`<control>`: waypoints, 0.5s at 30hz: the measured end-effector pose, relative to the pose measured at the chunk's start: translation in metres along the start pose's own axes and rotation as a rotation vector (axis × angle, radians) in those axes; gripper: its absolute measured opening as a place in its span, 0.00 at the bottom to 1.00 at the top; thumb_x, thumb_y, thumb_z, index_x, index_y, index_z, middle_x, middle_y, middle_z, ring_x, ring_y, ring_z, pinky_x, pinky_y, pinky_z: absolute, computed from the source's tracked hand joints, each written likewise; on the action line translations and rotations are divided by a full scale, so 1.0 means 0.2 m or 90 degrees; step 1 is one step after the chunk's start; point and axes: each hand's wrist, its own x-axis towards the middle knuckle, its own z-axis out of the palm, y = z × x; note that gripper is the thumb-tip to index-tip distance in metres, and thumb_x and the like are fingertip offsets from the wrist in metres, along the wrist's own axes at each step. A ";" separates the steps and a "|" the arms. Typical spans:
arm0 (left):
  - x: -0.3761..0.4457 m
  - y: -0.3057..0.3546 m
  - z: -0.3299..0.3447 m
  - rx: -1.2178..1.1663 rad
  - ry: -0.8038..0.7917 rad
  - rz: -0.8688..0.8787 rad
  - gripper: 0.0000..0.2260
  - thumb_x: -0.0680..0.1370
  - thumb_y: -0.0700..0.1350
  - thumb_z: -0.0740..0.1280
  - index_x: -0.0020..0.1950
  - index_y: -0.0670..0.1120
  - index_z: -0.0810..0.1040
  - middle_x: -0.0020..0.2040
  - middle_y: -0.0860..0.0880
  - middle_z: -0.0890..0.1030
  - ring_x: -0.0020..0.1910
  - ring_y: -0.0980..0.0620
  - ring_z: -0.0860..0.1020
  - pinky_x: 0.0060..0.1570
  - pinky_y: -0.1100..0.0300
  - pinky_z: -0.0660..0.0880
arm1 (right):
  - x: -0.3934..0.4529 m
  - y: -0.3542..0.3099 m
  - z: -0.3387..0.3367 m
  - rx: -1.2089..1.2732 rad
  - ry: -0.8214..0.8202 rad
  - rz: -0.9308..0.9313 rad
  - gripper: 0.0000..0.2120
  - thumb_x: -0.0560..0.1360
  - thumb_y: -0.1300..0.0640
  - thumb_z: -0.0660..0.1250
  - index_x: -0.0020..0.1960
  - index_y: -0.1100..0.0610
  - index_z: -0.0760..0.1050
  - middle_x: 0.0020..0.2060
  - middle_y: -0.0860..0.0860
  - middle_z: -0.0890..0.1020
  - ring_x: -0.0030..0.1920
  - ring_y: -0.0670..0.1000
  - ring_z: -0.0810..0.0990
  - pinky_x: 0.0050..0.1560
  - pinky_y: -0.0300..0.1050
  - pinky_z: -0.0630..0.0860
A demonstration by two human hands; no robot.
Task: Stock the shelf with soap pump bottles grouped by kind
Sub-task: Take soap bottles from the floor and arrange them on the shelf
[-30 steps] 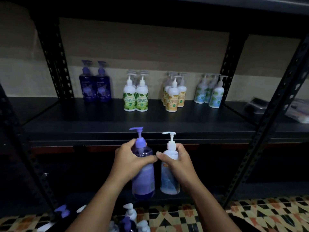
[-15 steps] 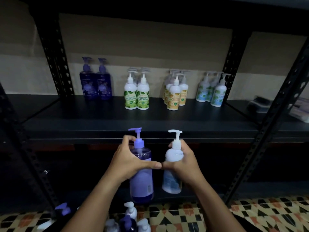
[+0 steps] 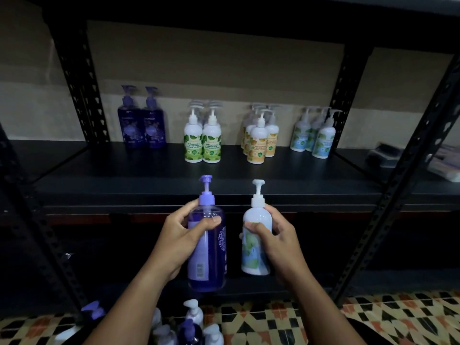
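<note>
We hold both arms out front: left hand and right hand each curled, gripping.

Front of shelf: I see a broad bare strip of the black shelf board across its whole front half — open room to reach in.
Back row: purple bottles, green-label bottles, orange-label bottles and blue-label bottles stand in four clusters along the wall, with open gaps between clusters.
Sides: the back uprights and the front right post hem the bay in; the blue-label group sits just beside the right back upright.
Overhead: the upper shelf hangs well above the pump tops.
Below: loose bottles crowd the floor under my forearms.
In hand: my left hand and right hand each hold a bottle in front of the shelf edge — slightly apart.
</note>
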 end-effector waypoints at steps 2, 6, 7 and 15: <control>0.00 -0.02 0.01 0.018 -0.011 -0.005 0.12 0.78 0.38 0.73 0.58 0.52 0.82 0.50 0.44 0.87 0.46 0.47 0.85 0.51 0.51 0.81 | 0.00 0.01 0.01 -0.013 -0.003 0.005 0.13 0.74 0.57 0.72 0.55 0.42 0.79 0.47 0.57 0.84 0.47 0.61 0.85 0.51 0.63 0.82; 0.00 -0.03 0.04 0.015 0.019 0.000 0.18 0.71 0.48 0.79 0.58 0.51 0.79 0.49 0.42 0.86 0.42 0.48 0.85 0.45 0.53 0.82 | -0.01 0.00 0.02 -0.036 0.001 -0.006 0.20 0.67 0.53 0.74 0.57 0.44 0.75 0.46 0.54 0.82 0.43 0.53 0.83 0.45 0.53 0.82; 0.00 -0.03 0.04 0.026 0.019 0.007 0.25 0.64 0.52 0.83 0.58 0.51 0.79 0.49 0.45 0.86 0.43 0.49 0.85 0.45 0.54 0.83 | -0.01 0.01 0.02 -0.053 -0.002 -0.016 0.25 0.64 0.54 0.77 0.59 0.45 0.74 0.46 0.53 0.82 0.42 0.50 0.82 0.43 0.48 0.82; 0.00 -0.08 0.03 0.071 0.025 0.011 0.40 0.49 0.51 0.87 0.57 0.53 0.74 0.53 0.44 0.84 0.45 0.48 0.86 0.43 0.53 0.83 | -0.01 0.04 0.01 -0.137 0.049 -0.024 0.35 0.52 0.53 0.84 0.53 0.44 0.69 0.50 0.51 0.82 0.44 0.52 0.85 0.47 0.57 0.84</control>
